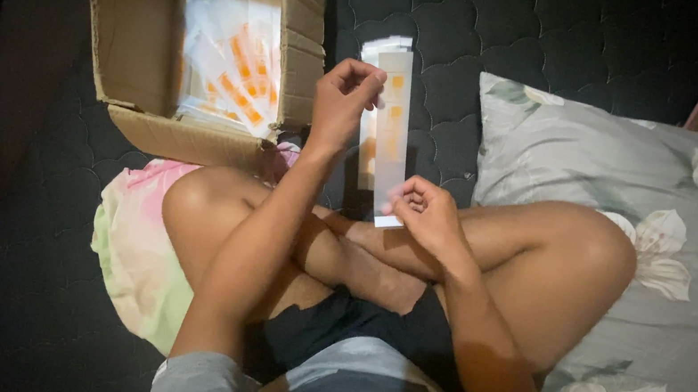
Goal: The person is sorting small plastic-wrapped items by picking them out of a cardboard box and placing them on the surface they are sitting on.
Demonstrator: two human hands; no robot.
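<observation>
Holding a long white strip packet (391, 134) with orange patches, long axis running 12 to 6. Left hand (345, 101) grip pinched on its top end, right hand (425, 215) grip pinched on the bottom end; both touching it, neither nearer. Cardboard box (133, 24) at 10 o'clock from the left hand, open, holding more of the same white-and-orange packets (235, 69). Floral pillow (605, 158) at 3 o'clock.

Dim light over a dark quilted mattress (515, 29); a grey floral pillow (678, 293) lies at the right.
</observation>
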